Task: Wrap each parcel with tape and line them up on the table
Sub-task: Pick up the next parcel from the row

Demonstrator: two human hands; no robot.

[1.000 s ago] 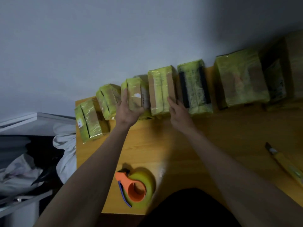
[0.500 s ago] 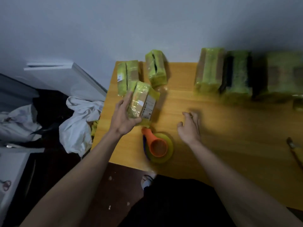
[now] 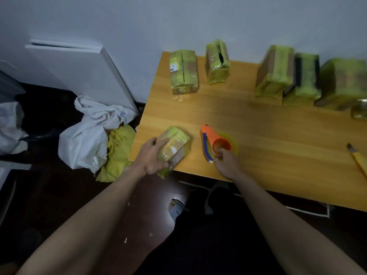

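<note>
Wooden tabletop (image 3: 258,135) carries a taped parcel (image 3: 173,148) at its near left corner, gripped by the left hand (image 3: 152,159), while the right hand (image 3: 226,162) grips the orange tape dispenser (image 3: 215,142) just beside it, other wrapped parcels (image 3: 275,71) lined along the wall.

At the right edge of the frame, the largest wrapped parcel (image 3: 343,84) was cut off, as was a small wrapped item (image 3: 359,111) just below it and the yellow-handled tool (image 3: 358,161) lower down. The parcels at upper right were smeared by motion blur, so their labels could not be read. The left hand (image 3: 152,156) covered the near side of the held parcel (image 3: 174,148). The right hand (image 3: 225,161) hid the near rim of the tape dispenser (image 3: 217,144).
</note>
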